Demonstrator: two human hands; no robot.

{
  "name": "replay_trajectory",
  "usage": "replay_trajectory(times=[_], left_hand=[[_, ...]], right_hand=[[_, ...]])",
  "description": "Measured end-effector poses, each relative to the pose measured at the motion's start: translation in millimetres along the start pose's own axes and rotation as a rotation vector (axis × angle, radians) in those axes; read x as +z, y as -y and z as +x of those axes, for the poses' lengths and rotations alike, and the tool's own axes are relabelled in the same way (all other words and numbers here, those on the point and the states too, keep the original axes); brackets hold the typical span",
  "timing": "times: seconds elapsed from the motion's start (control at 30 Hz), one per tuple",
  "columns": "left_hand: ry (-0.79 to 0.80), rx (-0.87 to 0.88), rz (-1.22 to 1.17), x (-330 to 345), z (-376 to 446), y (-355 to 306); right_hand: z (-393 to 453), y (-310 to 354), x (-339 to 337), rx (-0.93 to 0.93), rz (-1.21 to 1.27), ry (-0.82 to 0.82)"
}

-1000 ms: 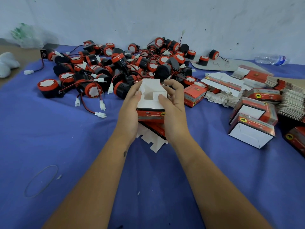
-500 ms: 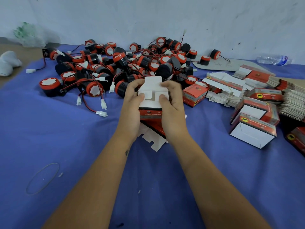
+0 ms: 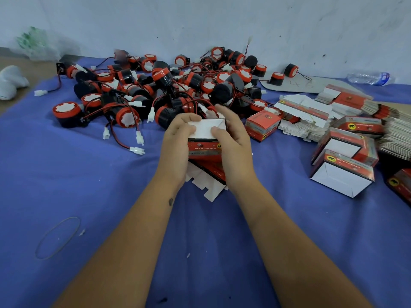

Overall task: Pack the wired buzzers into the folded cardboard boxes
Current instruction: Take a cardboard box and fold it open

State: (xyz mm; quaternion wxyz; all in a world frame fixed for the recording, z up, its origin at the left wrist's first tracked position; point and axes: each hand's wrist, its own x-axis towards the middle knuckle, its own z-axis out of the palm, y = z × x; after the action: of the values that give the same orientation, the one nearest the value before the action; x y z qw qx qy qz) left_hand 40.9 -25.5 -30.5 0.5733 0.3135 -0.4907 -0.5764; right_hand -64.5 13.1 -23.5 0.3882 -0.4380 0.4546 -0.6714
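Note:
A small red cardboard box with white end flaps is held above the blue cloth between both hands. My left hand grips its left side, thumb on the white flaps. My right hand grips the right side, thumb pressing the flaps flat. Under the box lies an unfolded flat box blank. Beyond my hands is a big heap of black-and-red wired buzzers with red-black leads and white plugs. One folded box stands just right of my hands.
Folded red boxes with white ends stand at the right, next to stacks of flat box blanks. A rubber band lies on the blue cloth at lower left. A plastic bottle lies by the wall.
The box's white end flaps, open a second ago, have been folded down and now lie flat under my thumbs. Both hands stayed in the same place.

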Motion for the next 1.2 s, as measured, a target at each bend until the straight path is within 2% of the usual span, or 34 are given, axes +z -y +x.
replay_trajectory(times=[0.07,0.17,0.37,0.53,0.67,0.8,1.0,1.2], left_hand=[[-0.065,-0.024,-0.012,2.2,2.6,-0.8],[-0.11,-0.014,0.021,3.6,4.2,-0.6],[-0.075,0.024,0.069,2.2,0.3,-0.3],[-0.006,-0.095,-0.084,-2.4,-2.7,-1.3],[0.034,-0.07,0.008,-4.8,0.6,-4.9],[0.145,-0.006,0.107,-10.4,1.6,-6.7],[0.267,0.14,0.282,-13.6,0.7,-6.7],[0.241,0.196,0.518,-8.4,-2.1,0.2]], right_hand=[[3.2,2.5,-0.1,0.036,0.011,-0.048],[4.7,5.7,-0.6,0.058,-0.107,-0.09],[2.2,7.7,0.6,0.017,-0.194,-0.1],[-3.1,4.3,-0.4,0.015,-0.15,-0.067],[-2.7,1.4,-2.5,0.062,-0.034,-0.075],[-2.0,0.9,-5.3,0.043,0.036,-0.001],[-2.5,0.9,-10.8,0.007,-0.013,0.029],[-3.9,2.3,-13.7,-0.019,-0.066,0.006]])
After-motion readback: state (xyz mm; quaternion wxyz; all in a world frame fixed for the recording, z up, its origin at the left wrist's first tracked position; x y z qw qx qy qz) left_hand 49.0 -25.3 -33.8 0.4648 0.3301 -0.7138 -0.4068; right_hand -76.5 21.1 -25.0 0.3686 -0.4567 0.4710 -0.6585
